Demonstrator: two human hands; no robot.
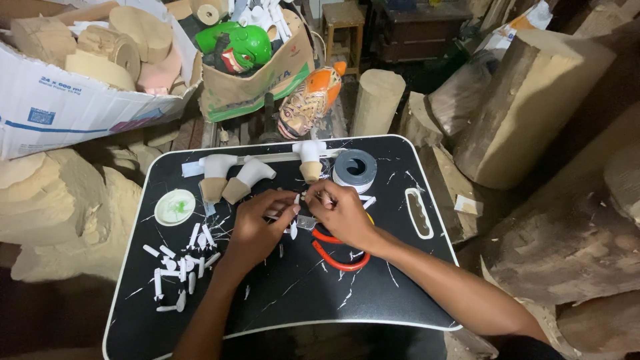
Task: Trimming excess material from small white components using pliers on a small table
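Near the middle of the frame both hands meet over a black worktop (280,293) with white streaks. The left hand (257,230) has its fingers (288,208) curled in and pinched on a small white peg (297,199), which stands up between the two hands. The right hand (343,212) closes its fingers (319,197) on the same small piece from the other side; how it grips cannot be told exactly, since the fingertips crowd together. Just beneath the hands lies a tool with red handles (337,257), partly covered by the right hand.

In the lower left part of the worktop lies a scatter of white pegs (180,267). Left of the hands sits a small round lid (175,207) with a green smear. Above the hands, toward the top edge of the worktop, stand three white-topped wooden pieces (217,177), and to their right a grey roll of tape (355,169).

Beyond the worktop, at the upper middle of the frame, an orange carved mask (310,100) leans, and a green mask (243,43) sits in a cardboard box. A white carton (67,107) of pale wooden blanks fills the upper left. Rough logs (533,107) stand at the right.
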